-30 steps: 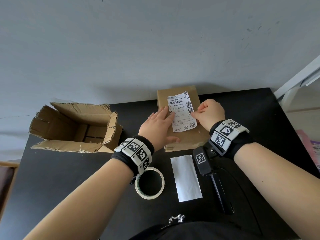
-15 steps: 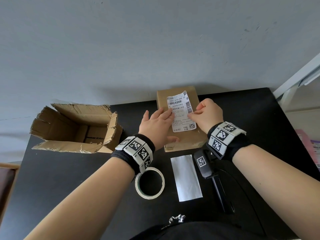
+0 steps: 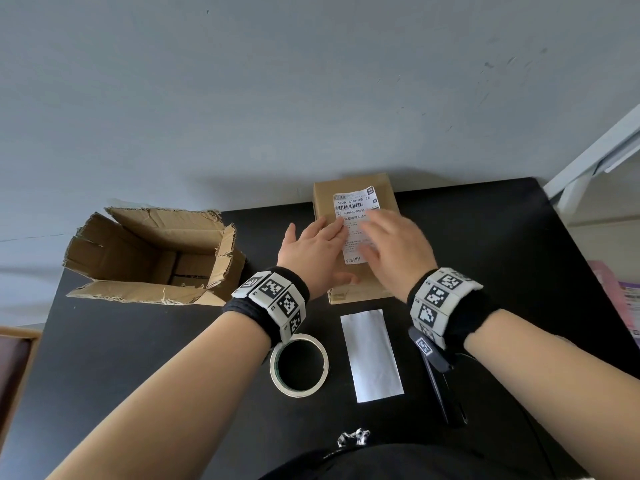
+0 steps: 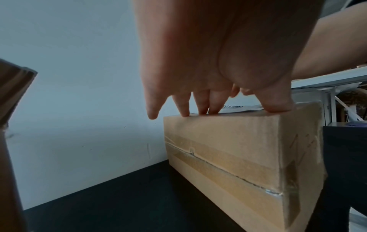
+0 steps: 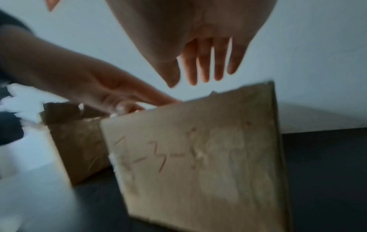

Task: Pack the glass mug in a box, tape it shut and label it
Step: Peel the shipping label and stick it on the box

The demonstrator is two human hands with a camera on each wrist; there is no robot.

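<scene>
A closed brown cardboard box (image 3: 360,292) stands at the back of the black table, its side seam taped (image 4: 228,171). A white printed shipping label (image 3: 353,206) lies on its top. My left hand (image 3: 318,240) lies flat with straight fingers, and its fingertips (image 4: 202,109) press the box top at the label's left edge. My right hand (image 3: 391,237) is spread flat over the label's right half and is blurred. In the right wrist view its straight fingers (image 5: 200,66) hover just above the box (image 5: 198,157). The glass mug is not in sight.
A torn, open cardboard box (image 3: 149,258) lies on its side at the left. In front of the closed box are a tape roll (image 3: 298,365), a white backing strip (image 3: 372,355) and a black tool (image 3: 440,382). A grey wall is close behind. A pink packet (image 3: 620,299) sits at the right edge.
My right hand has let go of the label's right edge, uncurled, and moved flat across the label. The left hand stays pressed at the label's left edge, and the box has not moved.
</scene>
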